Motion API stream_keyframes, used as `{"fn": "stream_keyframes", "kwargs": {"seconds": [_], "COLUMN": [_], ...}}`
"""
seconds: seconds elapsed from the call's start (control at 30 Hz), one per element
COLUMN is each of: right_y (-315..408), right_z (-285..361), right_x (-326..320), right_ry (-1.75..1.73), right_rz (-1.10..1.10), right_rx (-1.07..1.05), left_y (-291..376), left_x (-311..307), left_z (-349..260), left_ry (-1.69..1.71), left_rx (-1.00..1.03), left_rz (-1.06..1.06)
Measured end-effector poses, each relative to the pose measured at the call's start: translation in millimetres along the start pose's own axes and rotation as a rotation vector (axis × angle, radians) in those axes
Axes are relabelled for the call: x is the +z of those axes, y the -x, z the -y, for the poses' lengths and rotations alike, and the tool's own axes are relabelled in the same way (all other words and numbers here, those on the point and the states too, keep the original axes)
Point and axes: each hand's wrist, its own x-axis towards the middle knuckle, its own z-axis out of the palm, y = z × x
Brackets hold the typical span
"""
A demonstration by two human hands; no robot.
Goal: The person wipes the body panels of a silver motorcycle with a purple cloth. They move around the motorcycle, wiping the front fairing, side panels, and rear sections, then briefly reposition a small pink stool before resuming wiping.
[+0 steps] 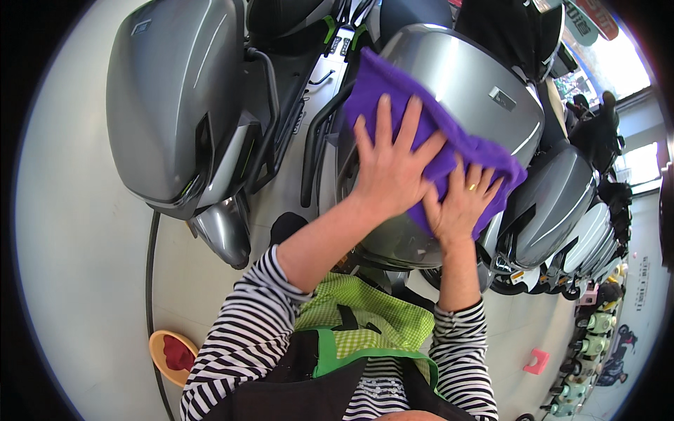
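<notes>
A purple cloth (368,87) is spread over the glossy grey top case (437,63) of a scooter, covering part of its lid. My left hand (395,163) presses flat on the cloth, its fingers spread wide. Close beside it, my right hand (461,205) also rests on the cloth, fingers slightly apart and a ring on one of them. The two hands meet near the thumbs. Folds of cloth run along the far edge and hang over the case's right side. Beneath the hands and cloth, the case's surface is hidden.
Another grey top case (168,105) stands at left, with a black grab rail (271,89) beside it. More scooter cases (547,205) line up at right. On the floor are an orange basin (160,358) holding a red cloth (178,352), and a pink object (536,361).
</notes>
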Motion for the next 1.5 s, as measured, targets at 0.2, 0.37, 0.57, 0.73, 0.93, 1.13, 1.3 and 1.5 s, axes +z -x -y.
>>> {"fn": "stream_keyframes", "kwargs": {"seconds": [0.2, 0.37, 0.57, 0.73, 0.93, 1.13, 1.3, 1.5], "right_y": [-123.3, -178.6, -188.3, -174.5, -138.6, -91.1, -50.3, 13.5], "right_z": [1.6, 12.8, 25.6, 42.3, 70.7, 92.1, 100.0, 93.1], "right_x": [2.1, 7.0, 6.2, 0.9, -2.9, -2.1, -2.7, -0.8], "right_ry": [0.036, -0.033, 0.045, 0.107, -0.002, -0.095, -0.161, -0.207], "right_rz": [-0.132, -0.121, -0.079, -0.088, -0.033, 0.064, 0.145, 0.207], "right_rx": [-0.029, -0.078, -0.222, -0.379, -0.461, -0.536, -0.552, -0.552], "left_y": [-104.5, -135.5, -98.4, -60.2, 2.9, 66.0, 116.5, 172.7], "left_x": [17.1, 34.1, 42.3, 37.6, 29.7, 28.5, 27.3, 4.5], "left_z": [42.1, 75.7, 100.0, 101.7, 96.7, 90.7, 81.3, 53.8], "left_ry": [0.211, 0.595, 0.996, 0.982, 0.898, 0.823, 0.758, 0.877], "left_rx": [-0.110, -0.376, -0.541, -0.688, -0.742, -0.751, -0.706, -0.724], "left_rz": [-0.101, 0.021, 0.092, 0.141, 0.124, 0.117, 0.104, 0.074]}}
